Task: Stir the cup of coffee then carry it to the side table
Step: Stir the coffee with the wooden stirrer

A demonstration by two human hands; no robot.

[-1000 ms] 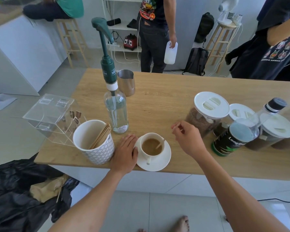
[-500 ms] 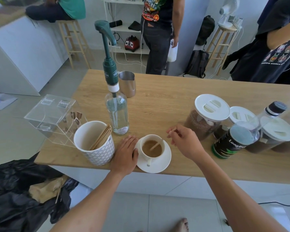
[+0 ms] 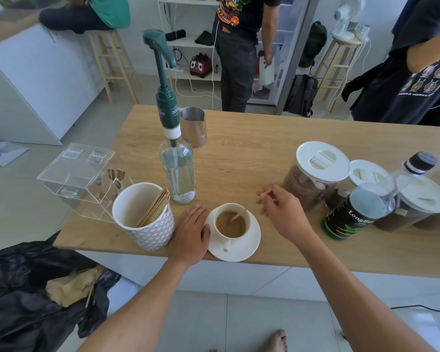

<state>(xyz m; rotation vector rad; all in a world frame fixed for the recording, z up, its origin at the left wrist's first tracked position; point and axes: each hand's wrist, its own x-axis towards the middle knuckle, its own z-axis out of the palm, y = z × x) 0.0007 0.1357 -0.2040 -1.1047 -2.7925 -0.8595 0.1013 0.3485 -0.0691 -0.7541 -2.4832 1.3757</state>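
Still mid-stir near the tabletop's front edge: right hand (image 3: 282, 212) pinching thin wooden stir stick (image 3: 238, 215), shifted closer over white ceramic coffee cup (image 3: 231, 223), left hand (image 3: 191, 233) flat, bracing white saucer (image 3: 249, 246).

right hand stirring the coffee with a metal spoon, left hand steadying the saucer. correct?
Not quite. The head view shows a wooden stir stick in the coffee cup, not a metal spoon. The right hand holds its top end; the left hand rests against the saucer.
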